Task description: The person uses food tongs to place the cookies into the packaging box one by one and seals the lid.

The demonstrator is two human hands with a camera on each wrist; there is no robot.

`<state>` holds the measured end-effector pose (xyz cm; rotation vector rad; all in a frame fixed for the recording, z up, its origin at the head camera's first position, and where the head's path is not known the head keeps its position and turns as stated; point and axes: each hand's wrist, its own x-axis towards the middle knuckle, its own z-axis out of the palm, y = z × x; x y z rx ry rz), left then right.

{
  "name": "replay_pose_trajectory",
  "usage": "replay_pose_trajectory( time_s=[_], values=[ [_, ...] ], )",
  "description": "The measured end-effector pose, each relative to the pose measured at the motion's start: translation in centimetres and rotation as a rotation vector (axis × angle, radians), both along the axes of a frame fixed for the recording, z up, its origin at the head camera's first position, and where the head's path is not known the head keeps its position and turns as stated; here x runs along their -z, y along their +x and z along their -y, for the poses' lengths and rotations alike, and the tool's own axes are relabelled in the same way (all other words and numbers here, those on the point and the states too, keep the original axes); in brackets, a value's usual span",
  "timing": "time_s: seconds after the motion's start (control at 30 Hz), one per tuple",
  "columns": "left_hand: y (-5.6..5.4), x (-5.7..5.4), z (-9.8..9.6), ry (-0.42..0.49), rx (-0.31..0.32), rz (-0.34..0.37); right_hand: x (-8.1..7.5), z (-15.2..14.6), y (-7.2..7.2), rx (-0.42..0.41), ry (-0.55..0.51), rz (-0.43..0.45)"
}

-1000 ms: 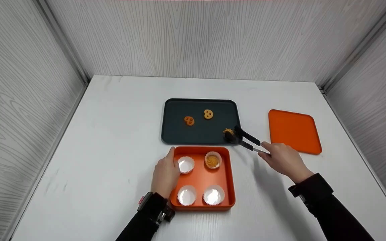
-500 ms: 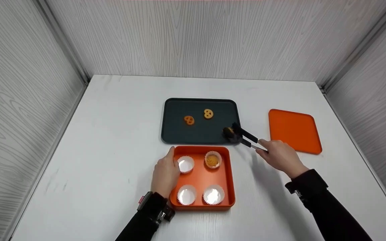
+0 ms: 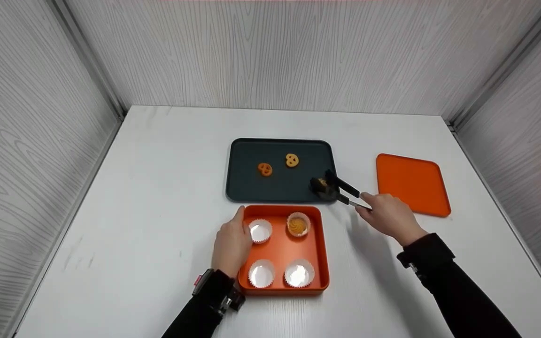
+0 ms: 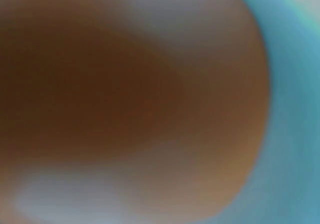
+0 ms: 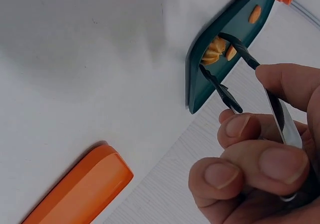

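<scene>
The right hand (image 3: 389,217) pinches tongs (image 3: 346,187); the cookie (image 5: 215,50) lies far-left of it, between their tips at the tray's (image 3: 251,190) right end. The left hand (image 3: 231,246) touches the box's (image 3: 280,249) left wall; its grip I cannot tell.

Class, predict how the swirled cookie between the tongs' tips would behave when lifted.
The swirled cookie looks stiff, judging by its well-defined ridges. Those ridges may help the tongs grip, but could crumble if squeezed hard.
</scene>
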<state>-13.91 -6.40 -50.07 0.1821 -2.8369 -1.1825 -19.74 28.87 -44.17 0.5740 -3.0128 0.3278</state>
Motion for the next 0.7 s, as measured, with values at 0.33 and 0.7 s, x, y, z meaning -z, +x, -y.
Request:
replay_pose_trajectory(
  time_s=[0.33, 0.7],
  values=[
    [-0.13, 0.08, 0.09, -0.003, 0.003, 0.015, 0.34, 0.29, -0.36, -0.015, -0.023, -0.021],
    [-0.04, 0.02, 0.0, 0.002, 0.001, 0.015, 0.8, -0.15, 0.02, -0.062, -0.056, -0.06]
  ],
)
